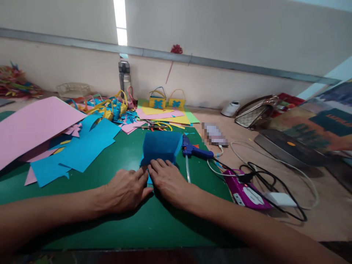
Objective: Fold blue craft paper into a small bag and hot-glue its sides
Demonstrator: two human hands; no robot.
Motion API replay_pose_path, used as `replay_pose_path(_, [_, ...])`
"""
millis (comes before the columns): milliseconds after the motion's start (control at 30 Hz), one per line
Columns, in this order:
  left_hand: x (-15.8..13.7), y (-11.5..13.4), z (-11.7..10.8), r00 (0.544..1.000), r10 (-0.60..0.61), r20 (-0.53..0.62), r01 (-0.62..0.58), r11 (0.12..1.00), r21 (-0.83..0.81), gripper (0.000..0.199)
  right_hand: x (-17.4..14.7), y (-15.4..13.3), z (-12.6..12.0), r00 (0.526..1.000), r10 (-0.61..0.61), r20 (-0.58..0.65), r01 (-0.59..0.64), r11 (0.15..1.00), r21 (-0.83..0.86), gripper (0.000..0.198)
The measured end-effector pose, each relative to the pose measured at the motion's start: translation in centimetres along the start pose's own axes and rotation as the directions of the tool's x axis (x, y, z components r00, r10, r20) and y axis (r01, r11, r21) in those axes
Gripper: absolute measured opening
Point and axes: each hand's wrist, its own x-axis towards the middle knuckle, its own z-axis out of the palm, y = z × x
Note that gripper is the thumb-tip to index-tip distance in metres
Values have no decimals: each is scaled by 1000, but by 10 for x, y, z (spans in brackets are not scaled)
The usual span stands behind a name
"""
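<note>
A folded piece of blue paper lies on the green mat, its far part raised and curved. My right hand rests flat on its near edge, fingers stretched out and pressing down. At the paper's near left corner, my left hand touches the edge with its fingertips, the thumb held apart. A small blue strip shows between the two hands. Part of the paper's near side is hidden beneath the fingers. Just right of the paper lies a blue glue gun with a clear glue stick.
Blue sheets and a large pink sheet lie at left. Behind are scissors, paper scraps and small yellow paper bags. A phone, purple power strip and tangled cables occupy the right.
</note>
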Motion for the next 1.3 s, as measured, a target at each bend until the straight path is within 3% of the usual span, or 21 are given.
replay_pose_path(333, [-1, 4, 1, 998, -9, -64, 10, 1000, 17, 37, 26, 3, -6, 995, 62, 74, -60, 998, -22, 23])
replay_pose_path(700, [-1, 5, 2, 997, 11, -70, -7, 999, 49, 32, 32, 2, -8, 997, 66, 51, -65, 997, -33, 22])
replay_pose_path(1033, [0, 6, 0, 999, -3, -52, 6, 997, 71, 36, 8, -2, -8, 999, 49, 12, -48, 993, -108, 23])
replay_pose_path(1300, [0, 6, -1, 999, 2, -38, 0, 998, 55, 34, -16, -5, 2, 999, 20, -28, -25, 973, -230, 35])
